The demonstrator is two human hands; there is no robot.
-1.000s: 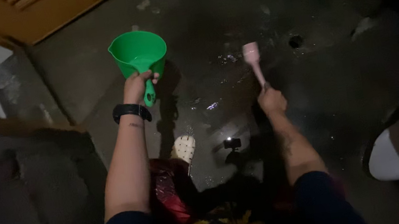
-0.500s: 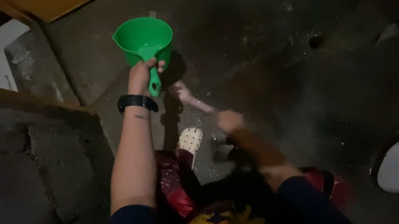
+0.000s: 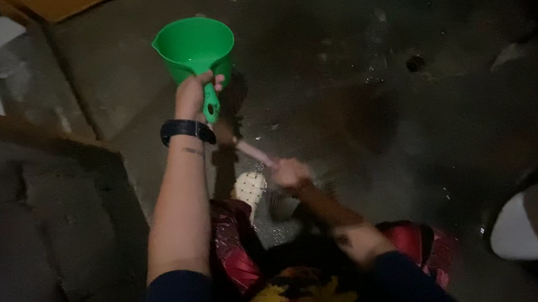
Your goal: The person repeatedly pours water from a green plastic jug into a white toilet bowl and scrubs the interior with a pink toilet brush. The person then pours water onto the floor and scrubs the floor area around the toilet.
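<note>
Dim scene, seen from above; the person is bending over a wet concrete floor (image 3: 356, 75).

Left hand (image 3: 192, 93) is grasping the handle of a green plastic dipper (image 3: 194, 45), fingers wrapped tight round it. The dipper is being held out over the floor, far and left of centre, mouth up and roughly level. Some water may be sitting in the bottom, but the light is too poor to say. A black wristband (image 3: 186, 130) is sitting on that wrist.

Right hand (image 3: 288, 173) is clenched round the near end of a pink brush handle (image 3: 251, 150). The handle is slanting away to the far left, towards the spot under the dipper. Its head is falling in the shadow of the left forearm, so whether the bristles are touching the floor cannot be told. The hand is blurred.

A pale perforated shoe (image 3: 249, 187) is standing just beside the right hand, on the near side of the brush.

Judging progress: the floor is glistening in patches from the middle towards the far right, near a small dark drain hole (image 3: 415, 62), so wetting appears to be well under way. Stains and pale flecks are showing along the far edge, so scrubbing looks only partly done. The dipper is not tipping, so no water is being poured now.

A raised concrete ledge (image 3: 34, 226) is running along the left.
</note>
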